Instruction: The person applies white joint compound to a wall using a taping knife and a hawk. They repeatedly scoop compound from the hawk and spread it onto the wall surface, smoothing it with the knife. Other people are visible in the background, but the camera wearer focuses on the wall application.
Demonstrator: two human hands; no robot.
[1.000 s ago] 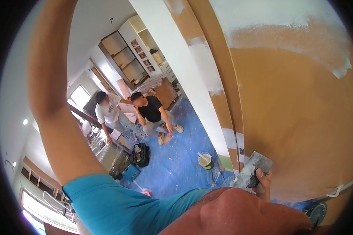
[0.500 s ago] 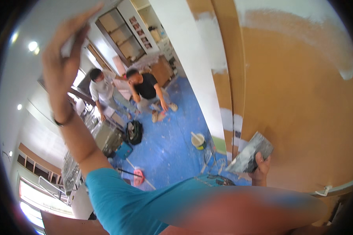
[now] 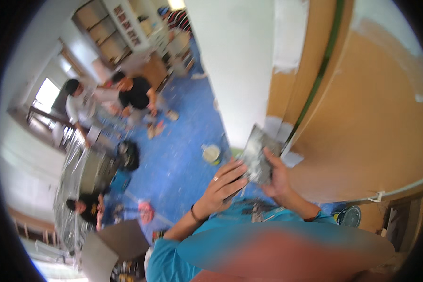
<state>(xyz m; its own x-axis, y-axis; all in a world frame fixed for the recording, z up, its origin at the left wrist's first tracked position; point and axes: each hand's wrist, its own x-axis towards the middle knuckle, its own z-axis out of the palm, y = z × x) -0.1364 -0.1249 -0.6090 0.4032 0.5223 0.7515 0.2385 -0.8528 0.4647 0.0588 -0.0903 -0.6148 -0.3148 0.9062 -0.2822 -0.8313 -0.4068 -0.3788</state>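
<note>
My right hand (image 3: 279, 181) holds a grey metal plate (image 3: 257, 151) smeared with plaster, out in front of my chest and close to the tan wall (image 3: 371, 117). My left hand (image 3: 223, 183), with a ring and a dark wristband, is against the plate's lower left edge. Its fingers are curled over what looks like a thin dark scraper (image 3: 232, 195), mostly hidden under the hand. My teal sleeves fill the lower part of the picture.
Far below lies a blue floor covering (image 3: 174, 164) with a small pale bucket (image 3: 211, 153). Two people (image 3: 127, 96) stand there and another crouches by plastic-wrapped furniture (image 3: 87, 207). A white pillar (image 3: 235, 61) rises beside the tan wall's white plaster patches (image 3: 390, 28).
My left arm has come down from high overhead to the plate in front of me. The plate has stayed in my right hand. The view has tilted further down.
</note>
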